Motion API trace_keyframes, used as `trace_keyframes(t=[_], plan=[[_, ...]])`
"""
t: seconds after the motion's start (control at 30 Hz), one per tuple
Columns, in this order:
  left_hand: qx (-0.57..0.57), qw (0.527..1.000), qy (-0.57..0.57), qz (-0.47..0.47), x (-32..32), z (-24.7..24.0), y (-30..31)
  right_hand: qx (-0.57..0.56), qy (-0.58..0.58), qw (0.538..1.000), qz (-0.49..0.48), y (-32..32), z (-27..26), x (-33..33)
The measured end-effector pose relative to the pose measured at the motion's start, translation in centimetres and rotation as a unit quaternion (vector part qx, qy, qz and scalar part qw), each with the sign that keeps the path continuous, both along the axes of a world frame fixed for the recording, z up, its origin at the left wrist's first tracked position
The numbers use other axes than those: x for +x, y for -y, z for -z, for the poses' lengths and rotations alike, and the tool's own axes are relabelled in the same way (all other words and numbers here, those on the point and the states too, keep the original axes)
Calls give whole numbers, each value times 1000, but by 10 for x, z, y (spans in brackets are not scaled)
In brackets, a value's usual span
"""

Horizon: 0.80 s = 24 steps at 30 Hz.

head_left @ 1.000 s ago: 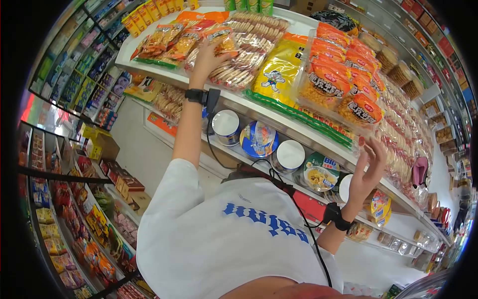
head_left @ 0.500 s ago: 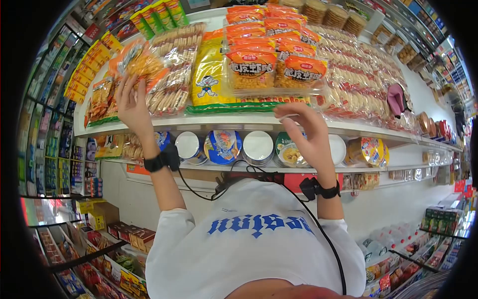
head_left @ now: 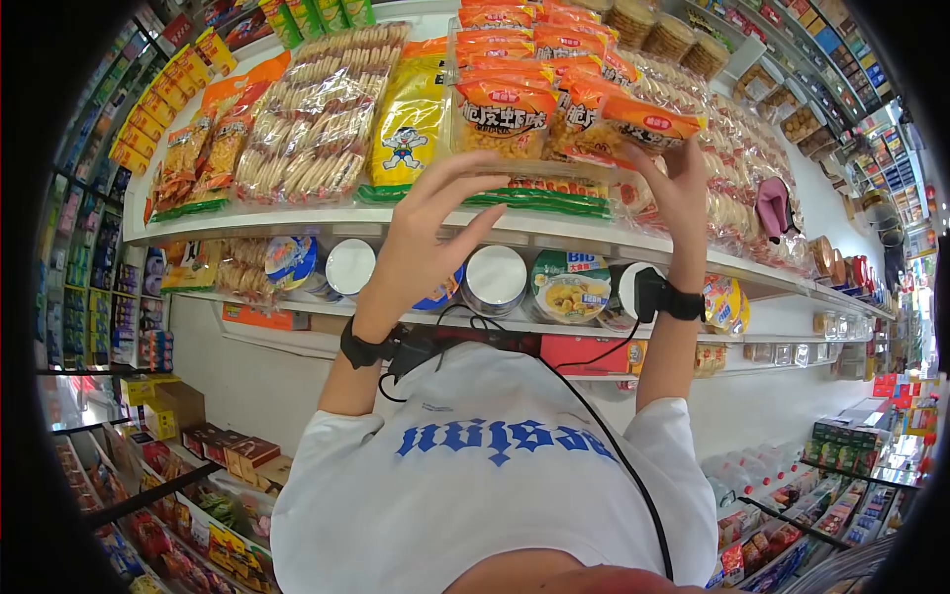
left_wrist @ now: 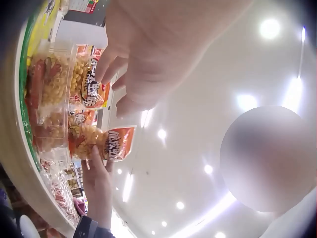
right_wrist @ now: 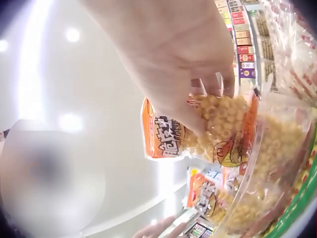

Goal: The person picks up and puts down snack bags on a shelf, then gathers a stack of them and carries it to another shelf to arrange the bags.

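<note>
Near the tray's front right corner, the right hand (head_left: pixel 680 188) grips an orange snack packet (head_left: pixel 653 126), thumb in front and fingers partly hidden. In the right wrist view this hand (right_wrist: pixel 183 64) has its thumb across the clear part of the packet (right_wrist: pixel 218 124). The left hand (head_left: pixel 426 223) is beside the tray's front left edge, holding nothing, fingers loosely bent and thumb apart; contact with the tray cannot be told. A clear tray (head_left: pixel 554 170) bears several similar packets (head_left: pixel 503 114). The left wrist view shows the left hand (left_wrist: pixel 153 54) above the packets (left_wrist: pixel 91 82).
Left of the tray are a yellow bag (head_left: pixel 404 129), bagged round crackers (head_left: pixel 312 129) and orange packets (head_left: pixel 223 144). More crackers and a pink item (head_left: pixel 775 210) lie to the right. Tubs (head_left: pixel 495 280) stand on the shelf below the white edge (head_left: pixel 327 220).
The left hand has left the orange packets at the far left, where it held one up, and moved right to the tray. The right hand, empty before, has moved forward and now grips a packet.
</note>
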<state>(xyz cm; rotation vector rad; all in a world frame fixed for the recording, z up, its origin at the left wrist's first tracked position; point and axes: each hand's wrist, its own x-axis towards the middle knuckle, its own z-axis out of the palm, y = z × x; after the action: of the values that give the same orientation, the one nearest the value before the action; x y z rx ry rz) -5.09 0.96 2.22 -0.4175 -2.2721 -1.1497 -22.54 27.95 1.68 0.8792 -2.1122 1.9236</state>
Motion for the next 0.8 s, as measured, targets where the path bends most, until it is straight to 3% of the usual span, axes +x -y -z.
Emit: trace_keyframes(t=[0.07, 0.17, 0.27, 0.37, 0.5, 0.6, 0.73, 0.8], plan=[[-30, 999, -3, 18, -3, 7, 4, -23, 7, 999, -26, 3, 10, -11], [-80, 996, -13, 26, -6, 9, -2, 118, 26, 993, -6, 20, 3, -2], [-166, 986, -12, 12, -17, 14, -7, 146, -38, 989, -3, 31, -10, 2], [-216, 976, -7, -9, -27, 28, -7, 305, -37, 950, 52, 19, -20, 0], [-232, 972, -4, -19, -24, 38, -7, 333, 47, 941, 36, 16, -28, -7], [-232, 972, -9, -16, -24, 38, -6, 349, -8, 936, 41, 24, -11, -18], [-227, 974, -18, -15, -26, 43, -5, 252, 33, 963, -89, 14, -14, -23], [-232, 972, -22, -14, -25, 43, -5, 271, -14, 963, -4, 12, -22, -22]])
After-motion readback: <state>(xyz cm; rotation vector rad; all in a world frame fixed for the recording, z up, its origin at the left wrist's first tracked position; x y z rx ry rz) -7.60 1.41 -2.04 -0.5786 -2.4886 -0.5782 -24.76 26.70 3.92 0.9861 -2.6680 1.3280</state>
